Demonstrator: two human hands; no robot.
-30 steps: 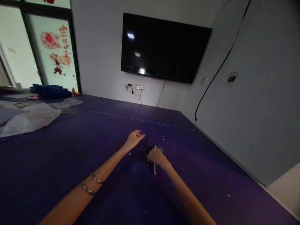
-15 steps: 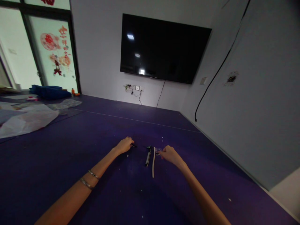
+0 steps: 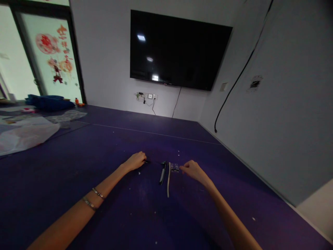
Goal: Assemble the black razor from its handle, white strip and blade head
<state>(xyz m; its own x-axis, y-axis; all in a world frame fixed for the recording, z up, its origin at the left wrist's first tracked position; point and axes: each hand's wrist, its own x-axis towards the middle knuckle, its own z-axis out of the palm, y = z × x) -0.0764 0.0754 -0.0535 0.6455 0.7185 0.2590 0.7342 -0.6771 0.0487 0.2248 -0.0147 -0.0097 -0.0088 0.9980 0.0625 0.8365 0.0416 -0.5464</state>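
Note:
My left hand (image 3: 136,160) rests low over the purple surface, its fingers closed on a small dark, thin object (image 3: 147,161); most of it is hidden, so its kind is unclear. My right hand (image 3: 192,169) has thumb and fingers drawn together, with nothing visible in them. Just left of its fingertips lies a small, clear-looking flat packet (image 3: 174,167) with a pale pattern. Beside the packet, a pale, narrow, cord-like strip (image 3: 168,180) lies lengthwise. Left of that strip is a slim black-and-grey tool (image 3: 162,174) with a greenish far end, possibly a razor.
The broad purple surface (image 3: 125,211) bears scattered white scraps. White plastic sheeting (image 3: 31,133) and a dark blue cloth heap (image 3: 49,102) lie at the left. A television (image 3: 179,50) hangs on the wall ahead. A black cable (image 3: 235,81) dangles down the right wall.
My right hand's fingertips have come off the packet and sit slightly right of it. The left hand keeps its hold on the dark object. The view has shifted slightly.

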